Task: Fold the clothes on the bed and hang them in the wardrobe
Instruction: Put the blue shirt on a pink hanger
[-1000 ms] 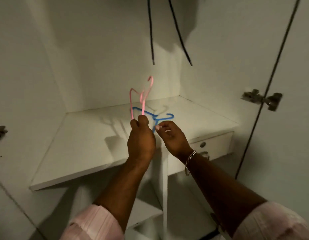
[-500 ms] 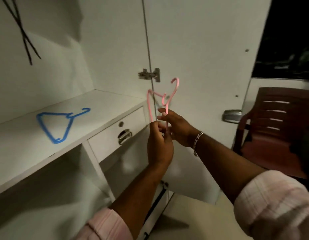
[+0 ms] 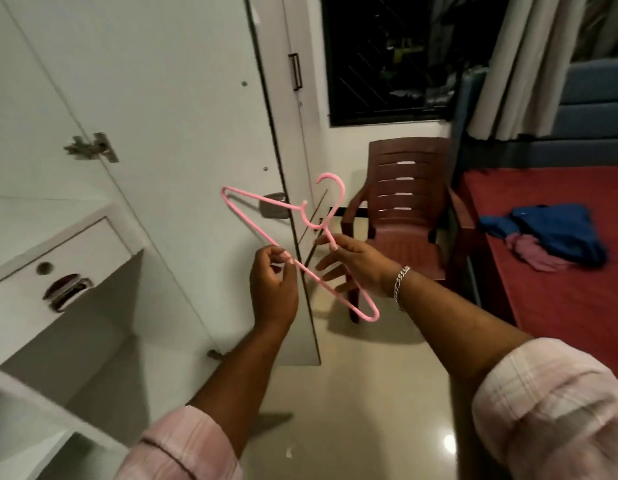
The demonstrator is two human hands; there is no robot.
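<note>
No brand, label or writing can be read on anything here.

Your left hand (image 3: 274,289) pinches the long lower bar of the pink hanger (image 3: 302,244) between thumb and fingertips, the other fingers curled in. Your right hand (image 3: 354,266) pinches the hanger at its neck, just below the hook, thumb against forefinger; its remaining fingers spread loosely beneath. The hanger is held in the air, tilted, with the hook uppermost and one end pointing down toward the floor (image 3: 369,393).

The clothes (image 3: 557,237), a blue garment bunched over a pink one, lie crumpled on the red bed (image 3: 560,306) at right, well apart from both hands.

Behind the hanger stands the open wardrobe door (image 3: 182,133), white, carrying a metal hinge (image 3: 91,147) and a metal handle partly hidden by the hanger. At left, a white shelf of the wardrobe (image 3: 40,216) sits over a drawer (image 3: 58,268) with a keyhole and a recessed pull.

A brown plastic chair (image 3: 401,209) stands between the door and the bed, directly beyond your right hand. Above it is a dark window (image 3: 387,57), with a grey curtain (image 3: 515,64) hanging to its right. A silver bracelet (image 3: 401,282) circles your right wrist; pink checked sleeves (image 3: 550,410) are rolled up on both forearms.
</note>
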